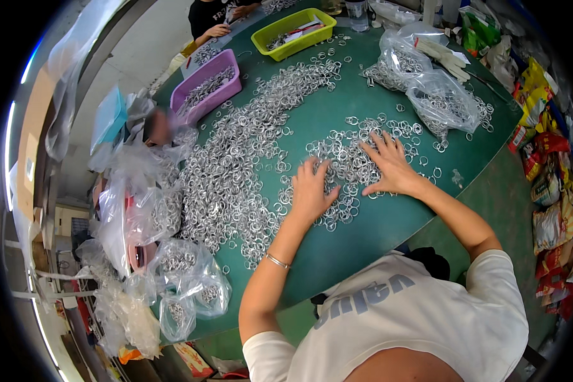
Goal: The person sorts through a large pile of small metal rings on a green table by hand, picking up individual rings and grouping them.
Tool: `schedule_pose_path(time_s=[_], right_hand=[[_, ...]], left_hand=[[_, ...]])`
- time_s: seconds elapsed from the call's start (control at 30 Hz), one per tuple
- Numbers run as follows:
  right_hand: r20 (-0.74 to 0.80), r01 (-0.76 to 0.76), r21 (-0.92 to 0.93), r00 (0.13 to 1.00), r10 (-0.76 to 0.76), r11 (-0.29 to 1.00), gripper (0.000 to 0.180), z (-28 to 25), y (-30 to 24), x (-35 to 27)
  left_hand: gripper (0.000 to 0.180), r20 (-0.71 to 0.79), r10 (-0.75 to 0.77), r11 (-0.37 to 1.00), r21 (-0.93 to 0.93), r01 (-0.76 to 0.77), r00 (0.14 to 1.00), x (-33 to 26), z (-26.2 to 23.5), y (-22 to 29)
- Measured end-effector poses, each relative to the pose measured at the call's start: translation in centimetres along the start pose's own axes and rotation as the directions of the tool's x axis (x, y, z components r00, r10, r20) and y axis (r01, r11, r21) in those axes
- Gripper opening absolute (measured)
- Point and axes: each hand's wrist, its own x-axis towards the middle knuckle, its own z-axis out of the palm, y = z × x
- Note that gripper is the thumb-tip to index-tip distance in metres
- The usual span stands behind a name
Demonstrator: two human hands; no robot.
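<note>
Many silver metal rings (347,162) lie in a loose pile on the green tabletop (375,232), between and under my hands. My left hand (311,190) rests at the pile's near left side, fingers apart, its fingertips slightly smeared by motion. On the right side, my right hand (391,168) is spread flat over the rings, thumb out toward the left hand. Neither hand grips a ring that I can make out. Left of my hands, a much larger heap of the same rings (226,172) stretches from the near side to the far middle of the table.
A purple basket (235,86) and a yellow-green basket (293,46) hold metal pieces at the far side. Clear plastic bags of rings (442,105) lie at the far right, others (194,286) at the left edge. A co-worker (213,19) sits across the table.
</note>
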Motion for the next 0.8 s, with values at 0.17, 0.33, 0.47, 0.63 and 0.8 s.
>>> schedule_pose_path(time_s=[0.17,0.33,0.47,0.63,0.8], right_hand=[[-0.057,0.116,0.078,0.992,-0.112,0.99,0.075,1.4,-1.6,1.5],[-0.132,0.199,0.276,0.977,-0.167,0.94,0.038,2.0,-1.8,3.1],[0.228,-0.271,0.783,0.963,0.147,0.56,0.016,1.2,0.4,6.5],[0.541,-0.507,0.776,0.841,-0.017,-0.374,0.023,-5.0,0.8,10.2],[0.663,-0.582,0.655,0.749,-0.004,-0.481,0.04,-6.4,2.3,10.2]], left_hand=[[0.043,-0.026,0.031,0.999,-0.041,-0.032,0.999,0.2,0.8,-0.8],[0.035,-0.184,-0.218,0.872,-0.478,0.107,0.958,1.0,0.6,-3.3],[0.024,0.334,-0.396,-0.021,-0.935,0.355,0.855,3.0,-3.2,-3.7],[0.032,0.406,-0.241,-0.244,-0.904,0.35,0.881,3.9,-7.8,-3.0],[0.04,0.252,-0.317,0.079,-0.954,0.29,0.915,4.4,-7.4,-2.3]])
